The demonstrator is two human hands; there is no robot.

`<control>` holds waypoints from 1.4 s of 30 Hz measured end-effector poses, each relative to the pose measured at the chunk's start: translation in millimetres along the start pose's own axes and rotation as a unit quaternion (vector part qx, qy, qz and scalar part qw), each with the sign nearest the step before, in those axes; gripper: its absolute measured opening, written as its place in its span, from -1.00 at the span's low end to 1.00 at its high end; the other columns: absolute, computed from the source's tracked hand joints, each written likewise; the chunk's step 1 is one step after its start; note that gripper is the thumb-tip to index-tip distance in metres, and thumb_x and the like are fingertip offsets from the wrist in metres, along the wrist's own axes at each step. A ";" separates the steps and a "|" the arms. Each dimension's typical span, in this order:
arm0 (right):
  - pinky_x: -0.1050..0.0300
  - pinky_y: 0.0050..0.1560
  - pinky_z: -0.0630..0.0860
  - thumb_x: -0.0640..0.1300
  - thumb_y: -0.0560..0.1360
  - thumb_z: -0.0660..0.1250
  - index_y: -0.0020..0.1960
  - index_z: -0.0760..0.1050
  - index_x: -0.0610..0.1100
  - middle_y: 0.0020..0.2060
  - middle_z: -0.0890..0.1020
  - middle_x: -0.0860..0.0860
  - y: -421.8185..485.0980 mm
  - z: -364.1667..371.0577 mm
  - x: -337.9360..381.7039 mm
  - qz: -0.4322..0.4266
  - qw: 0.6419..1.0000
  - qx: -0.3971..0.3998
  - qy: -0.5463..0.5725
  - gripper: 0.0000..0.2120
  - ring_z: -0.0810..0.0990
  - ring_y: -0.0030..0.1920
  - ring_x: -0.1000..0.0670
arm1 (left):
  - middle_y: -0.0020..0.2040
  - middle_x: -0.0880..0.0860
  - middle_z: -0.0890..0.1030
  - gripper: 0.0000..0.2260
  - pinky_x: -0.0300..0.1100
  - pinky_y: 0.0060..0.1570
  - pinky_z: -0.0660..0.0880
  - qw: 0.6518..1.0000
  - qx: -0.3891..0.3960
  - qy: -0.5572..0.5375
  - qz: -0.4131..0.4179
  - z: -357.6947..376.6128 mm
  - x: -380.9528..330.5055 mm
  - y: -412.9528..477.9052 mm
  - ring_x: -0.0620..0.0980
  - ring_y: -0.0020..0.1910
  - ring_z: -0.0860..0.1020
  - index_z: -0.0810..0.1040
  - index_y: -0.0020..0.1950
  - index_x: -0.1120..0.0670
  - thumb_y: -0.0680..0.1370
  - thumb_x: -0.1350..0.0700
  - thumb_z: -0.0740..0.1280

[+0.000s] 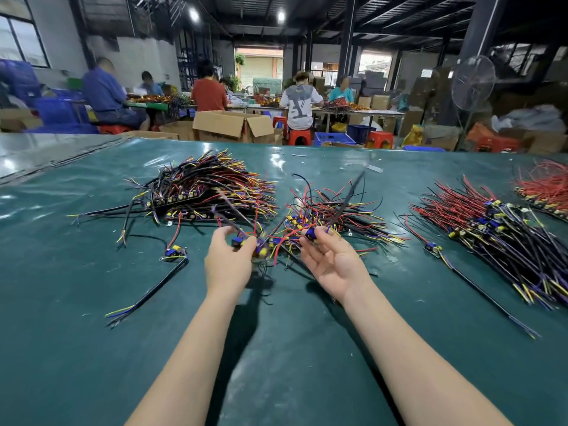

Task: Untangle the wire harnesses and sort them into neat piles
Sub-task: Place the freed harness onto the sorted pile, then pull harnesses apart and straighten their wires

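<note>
Your left hand [229, 259] is closed in a pinch on a small blue-and-yellow board [238, 241]. Your right hand [332, 261], palm turned up, pinches a second blue board [310, 234] between thumb and fingertips. Both hands sit close together above the green table [276, 364], and red, black and yellow leads cross in the gap between them. I judge you're mid-separation: two harnesses lifted up, not yet free of each other. Blur hides which lead snags which. The next move calls for drawing your hands apart slowly, along the run of the wires, so the loose ends slide out rather than tug on the boards.

At nine o'clock from your hands a stray harness [175, 253] lies alone, its black lead trailing toward seven. At three o'clock another single one [433, 249] trails its lead toward five. Just past your fingers, at one o'clock, sits the tangled heap [332, 210], its leads pointing every way. Further out at eleven o'clock is a sorted pile [209, 192] with boards lined in rows. Beyond the three o'clock stray lies a second pile [491, 232], its wires combed one way, and at two o'clock, by the table's far right edge, an all-red pile [547, 192]
</note>
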State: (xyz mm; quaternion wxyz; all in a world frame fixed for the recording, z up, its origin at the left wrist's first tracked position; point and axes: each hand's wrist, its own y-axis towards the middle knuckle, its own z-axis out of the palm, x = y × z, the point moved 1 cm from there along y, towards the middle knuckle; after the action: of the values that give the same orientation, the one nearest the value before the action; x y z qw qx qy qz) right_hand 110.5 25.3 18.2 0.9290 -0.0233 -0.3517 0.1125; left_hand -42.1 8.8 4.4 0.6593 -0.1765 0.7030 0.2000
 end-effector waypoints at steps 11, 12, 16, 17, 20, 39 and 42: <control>0.15 -0.35 0.56 -0.45 0.40 0.34 -0.28 0.35 -0.13 -0.37 0.41 -0.01 3.2 5.6 -13.5 -0.265 0.930 -0.070 -0.244 -0.71 0.52 -0.46 0.03 | -0.15 0.09 0.60 -0.91 -0.22 -0.20 0.41 0.976 0.050 0.131 0.168 14.8 -15.1 -17.5 0.02 -0.20 0.55 0.54 -0.18 0.08 0.51 0.19 0.30; 0.09 -0.29 0.53 -0.43 0.39 0.36 -0.29 0.35 -0.10 -0.38 0.43 0.00 1.9 8.0 -16.6 -0.278 0.916 -0.057 -0.285 -0.70 0.50 -0.42 0.03 | -0.19 0.08 0.61 -0.84 -0.25 -0.31 0.44 0.986 0.126 0.065 0.093 22.8 -12.7 -22.6 -0.03 -0.29 0.54 0.54 -0.22 0.06 0.56 0.15 0.26; 0.03 -0.09 0.46 -0.30 0.37 0.40 -0.23 0.48 -0.08 -0.30 0.56 -0.01 -6.1 12.7 -22.3 -0.358 0.779 0.017 -0.515 -0.84 0.51 -0.23 -0.04 | -0.22 0.09 0.63 -0.76 -0.26 -0.36 0.54 0.951 0.187 -0.225 -0.104 34.2 -12.3 -29.7 -0.07 -0.34 0.59 0.54 -0.12 0.11 0.63 0.13 0.12; -0.01 -0.05 0.45 -0.26 0.37 0.38 -0.19 0.53 -0.14 -0.26 0.59 -0.04 -8.1 12.5 -21.2 -0.395 0.713 0.035 -0.579 -0.94 0.52 -0.16 -0.09 | -0.26 0.08 0.63 -0.76 -0.25 -0.35 0.54 0.940 0.180 -0.265 -0.114 32.0 -12.6 -27.3 -0.08 -0.36 0.59 0.52 -0.13 0.12 0.63 0.14 0.11; -0.04 -0.05 0.45 -0.27 0.33 0.30 -0.16 0.58 -0.24 -0.23 0.63 -0.08 -10.6 10.3 -19.5 -0.476 0.543 0.073 -0.688 -0.87 0.52 -0.12 -0.19 | -0.42 0.01 0.61 -0.77 -0.31 -0.42 0.54 0.922 0.174 -0.324 -0.118 26.1 -14.1 -23.8 -0.11 -0.47 0.58 0.47 -0.16 0.16 0.63 0.18 0.10; 0.02 -0.25 0.31 -0.17 0.45 0.33 -0.36 0.49 -0.24 -0.44 0.44 -0.06 -1.0 2.5 -5.7 -0.275 0.703 0.011 -0.656 -0.76 0.35 -0.31 -0.05 | -0.45 0.05 0.56 -0.88 -0.34 -0.52 0.50 0.954 0.207 -0.186 -0.113 27.3 -8.2 -27.4 -0.15 -0.53 0.54 0.45 -0.19 0.21 0.55 0.24 0.29; 0.08 -0.29 0.28 -0.20 0.45 0.32 -0.41 0.46 -0.15 -0.50 0.41 -0.01 0.4 1.7 -8.1 -0.244 0.718 0.010 -0.651 -0.75 0.33 -0.37 0.00 | -0.36 0.16 0.53 -0.86 -0.28 -0.49 0.54 0.957 0.197 -0.172 -0.126 24.1 -8.2 -25.2 -0.05 -0.51 0.57 0.42 -0.23 0.22 0.50 0.37 0.29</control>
State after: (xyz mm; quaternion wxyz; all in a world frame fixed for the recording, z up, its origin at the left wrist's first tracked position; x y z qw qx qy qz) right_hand 103.4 23.8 14.2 0.4659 0.1513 -0.8625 -0.1268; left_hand -8.0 -0.5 10.1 0.8119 -0.0927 0.5763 0.0001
